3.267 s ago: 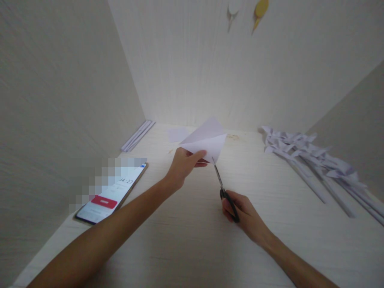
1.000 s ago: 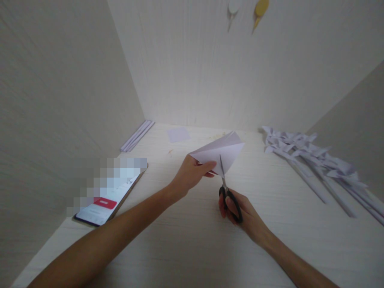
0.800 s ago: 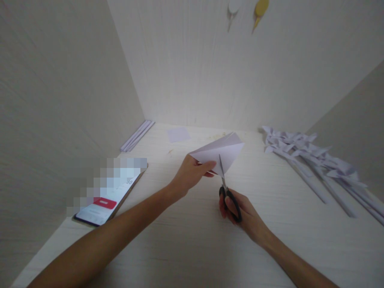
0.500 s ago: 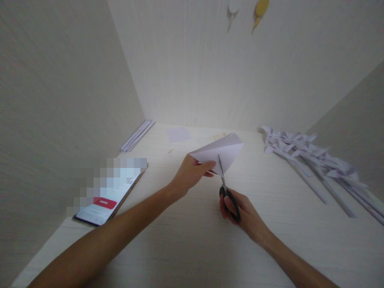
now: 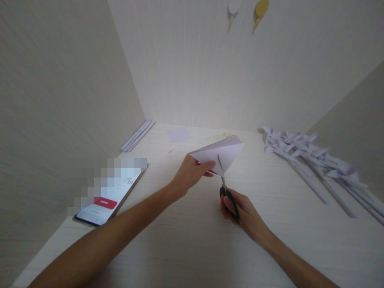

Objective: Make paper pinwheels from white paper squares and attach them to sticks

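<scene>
A folded white paper triangle (image 5: 228, 152) is held above the pale wooden table (image 5: 192, 240). My left hand (image 5: 190, 174) pinches its near left corner between thumb and fingers. My right hand (image 5: 240, 210) is closed round the black handles of a pair of scissors (image 5: 226, 190). The thin blades point up and away, and they lie across the paper's lower edge just right of my left thumb.
A phone (image 5: 109, 194) with a lit screen lies at the left. A heap of folded white paper pinwheels on sticks (image 5: 318, 164) fills the right side. White paper strips (image 5: 138, 135) lean in the back left corner. A small paper square (image 5: 178, 134) lies at the back.
Since 3.3 s ago the paper has shifted right and been turned, and the scissors have come up into its lower edge. Over the last second the blades have crept slightly further in.
</scene>
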Demonstrator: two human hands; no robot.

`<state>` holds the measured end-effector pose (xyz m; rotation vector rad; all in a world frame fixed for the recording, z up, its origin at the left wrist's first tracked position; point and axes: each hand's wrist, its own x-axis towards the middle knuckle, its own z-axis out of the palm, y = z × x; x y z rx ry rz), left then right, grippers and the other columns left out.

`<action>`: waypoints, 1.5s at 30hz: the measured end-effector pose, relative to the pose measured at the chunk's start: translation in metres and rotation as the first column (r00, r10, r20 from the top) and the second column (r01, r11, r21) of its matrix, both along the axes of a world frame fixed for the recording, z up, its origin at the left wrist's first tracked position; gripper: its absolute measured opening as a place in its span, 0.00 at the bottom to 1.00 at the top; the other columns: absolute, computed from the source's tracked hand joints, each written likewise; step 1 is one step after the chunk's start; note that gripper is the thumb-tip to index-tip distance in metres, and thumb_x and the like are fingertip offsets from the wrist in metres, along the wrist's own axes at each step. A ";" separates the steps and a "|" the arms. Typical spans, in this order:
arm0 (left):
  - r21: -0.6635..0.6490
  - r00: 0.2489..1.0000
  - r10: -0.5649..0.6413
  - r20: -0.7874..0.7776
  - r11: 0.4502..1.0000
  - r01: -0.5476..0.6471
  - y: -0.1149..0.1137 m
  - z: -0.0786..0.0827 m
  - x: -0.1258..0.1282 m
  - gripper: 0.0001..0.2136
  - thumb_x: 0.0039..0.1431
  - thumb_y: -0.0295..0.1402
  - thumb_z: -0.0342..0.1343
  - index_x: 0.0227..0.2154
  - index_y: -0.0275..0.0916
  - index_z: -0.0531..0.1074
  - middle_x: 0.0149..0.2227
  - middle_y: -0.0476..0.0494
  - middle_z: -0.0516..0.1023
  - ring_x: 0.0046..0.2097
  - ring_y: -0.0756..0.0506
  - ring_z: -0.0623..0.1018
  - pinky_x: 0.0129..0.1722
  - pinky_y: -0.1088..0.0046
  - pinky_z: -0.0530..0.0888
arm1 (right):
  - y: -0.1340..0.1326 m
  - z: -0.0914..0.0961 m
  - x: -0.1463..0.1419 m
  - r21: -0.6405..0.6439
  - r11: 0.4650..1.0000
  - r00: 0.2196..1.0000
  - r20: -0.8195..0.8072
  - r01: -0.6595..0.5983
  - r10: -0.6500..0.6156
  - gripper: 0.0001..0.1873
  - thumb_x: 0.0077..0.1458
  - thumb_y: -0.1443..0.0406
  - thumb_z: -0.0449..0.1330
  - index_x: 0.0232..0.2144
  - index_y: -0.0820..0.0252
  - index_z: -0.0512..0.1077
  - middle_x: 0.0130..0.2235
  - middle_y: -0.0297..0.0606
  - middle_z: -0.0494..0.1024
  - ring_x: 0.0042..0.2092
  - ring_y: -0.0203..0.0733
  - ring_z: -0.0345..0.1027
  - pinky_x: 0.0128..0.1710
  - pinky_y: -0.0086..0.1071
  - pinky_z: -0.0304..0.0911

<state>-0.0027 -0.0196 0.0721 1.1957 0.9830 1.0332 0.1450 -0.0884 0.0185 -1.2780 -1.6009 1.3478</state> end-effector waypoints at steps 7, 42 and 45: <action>0.001 1.000 -0.001 0.003 1.000 0.001 0.001 0.000 0.000 0.12 0.40 0.29 0.54 0.32 0.32 0.70 0.28 0.42 0.76 0.27 0.49 0.74 0.24 0.77 0.72 | 0.000 0.000 0.000 0.008 1.000 1.000 -0.009 0.003 -0.003 0.18 0.52 0.55 0.45 0.20 0.62 0.59 0.18 0.30 0.60 0.18 0.28 0.49 0.15 0.24 0.44; -0.012 0.999 -0.044 -0.019 0.999 0.044 -0.001 -0.004 0.003 0.10 0.41 0.28 0.54 0.31 0.33 0.71 0.27 0.44 0.76 0.27 0.50 0.74 0.23 0.78 0.71 | 0.000 -0.001 -0.001 -0.024 0.999 0.999 -0.040 0.025 -0.026 0.17 0.51 0.54 0.45 0.20 0.61 0.57 0.17 0.29 0.59 0.18 0.27 0.49 0.15 0.24 0.44; -0.009 0.999 -0.050 -0.017 0.999 0.050 0.000 -0.004 0.002 0.10 0.41 0.28 0.54 0.31 0.33 0.71 0.27 0.44 0.76 0.27 0.50 0.74 0.24 0.77 0.71 | 0.000 0.000 -0.001 -0.022 0.999 0.999 -0.038 0.023 -0.024 0.17 0.51 0.54 0.45 0.20 0.61 0.57 0.17 0.29 0.59 0.18 0.27 0.49 0.15 0.24 0.44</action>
